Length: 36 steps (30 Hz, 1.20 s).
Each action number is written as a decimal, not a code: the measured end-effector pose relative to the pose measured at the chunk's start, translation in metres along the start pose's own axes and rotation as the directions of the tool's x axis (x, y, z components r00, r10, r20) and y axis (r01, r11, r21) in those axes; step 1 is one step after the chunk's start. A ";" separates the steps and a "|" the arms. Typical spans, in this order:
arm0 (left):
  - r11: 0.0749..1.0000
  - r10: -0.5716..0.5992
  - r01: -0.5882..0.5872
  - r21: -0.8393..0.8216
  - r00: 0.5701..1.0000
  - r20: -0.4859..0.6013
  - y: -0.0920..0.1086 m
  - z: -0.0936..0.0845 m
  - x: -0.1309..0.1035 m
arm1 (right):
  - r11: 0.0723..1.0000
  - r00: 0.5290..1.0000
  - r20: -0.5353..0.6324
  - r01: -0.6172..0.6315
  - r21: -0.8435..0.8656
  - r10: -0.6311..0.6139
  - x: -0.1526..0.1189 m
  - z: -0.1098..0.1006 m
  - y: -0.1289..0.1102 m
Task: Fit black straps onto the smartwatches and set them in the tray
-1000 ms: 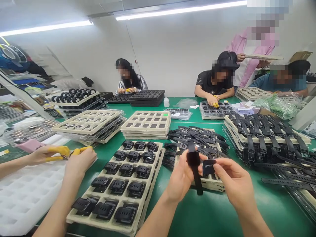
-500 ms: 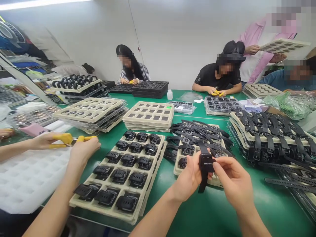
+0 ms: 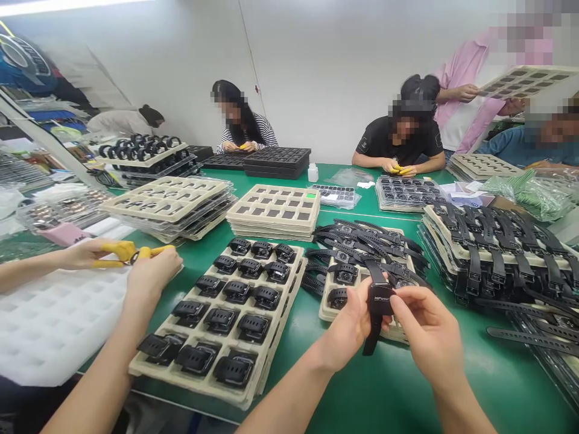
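Observation:
A black smartwatch (image 3: 380, 301) with a dark strap hangs upright in front of me, its lit screen showing white lettering. My left hand (image 3: 348, 330) is closed round the left side of the watch. At the right edge of the case, the fingertips of my right hand (image 3: 423, 322) are pinched against it. Just behind my hands lies a pulp tray (image 3: 322, 313) heaped with more watches, straps unfastened. To the left of my hands, another pulp tray (image 3: 260, 355) carries rows of watches with curled straps, seated in its compartments.
On the left, a co-worker's hands (image 3: 151, 271) in yellow finger cots hold a small item over a white foam sheet (image 3: 49, 325). Stacked trays (image 3: 271, 208) stand further back. A tall stack of watch trays (image 3: 434, 259) is on the right. Other people sit across the green table (image 3: 344, 392).
Both my hands keep the same hold on the watch. The view has shifted slightly. The standing person's tray at the back right has moved a little right.

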<state>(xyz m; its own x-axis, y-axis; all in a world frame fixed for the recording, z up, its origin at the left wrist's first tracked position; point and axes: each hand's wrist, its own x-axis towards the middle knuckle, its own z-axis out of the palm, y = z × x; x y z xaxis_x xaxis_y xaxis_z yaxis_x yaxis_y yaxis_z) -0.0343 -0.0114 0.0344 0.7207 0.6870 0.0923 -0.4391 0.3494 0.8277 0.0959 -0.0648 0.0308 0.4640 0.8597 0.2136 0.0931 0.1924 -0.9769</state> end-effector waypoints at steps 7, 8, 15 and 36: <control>1.000 0.010 -0.010 -0.005 1.000 -0.005 0.001 0.001 0.000 | 1.000 1.000 0.014 0.013 0.000 -0.013 0.001 0.001 -0.001; 1.000 0.011 -0.011 -0.004 1.000 0.000 0.001 0.001 0.000 | 1.000 1.000 0.011 0.011 0.003 -0.012 0.000 0.001 -0.001; 1.000 -0.012 0.012 0.006 1.000 0.009 0.001 -0.002 0.000 | 1.000 1.000 -0.011 -0.028 0.003 0.028 -0.001 0.003 0.000; 0.996 0.042 -0.022 0.086 0.970 -0.238 -0.006 0.004 0.003 | 0.992 0.989 0.074 -0.129 0.002 0.129 0.009 -0.005 0.013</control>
<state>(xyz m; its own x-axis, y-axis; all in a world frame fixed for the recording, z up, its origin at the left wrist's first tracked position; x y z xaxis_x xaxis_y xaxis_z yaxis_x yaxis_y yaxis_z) -0.0275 -0.0142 0.0322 0.5535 0.8328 -0.0075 -0.4069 0.2783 0.8701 0.1058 -0.0565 0.0199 0.4053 0.9101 0.0861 0.0310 0.0805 -0.9963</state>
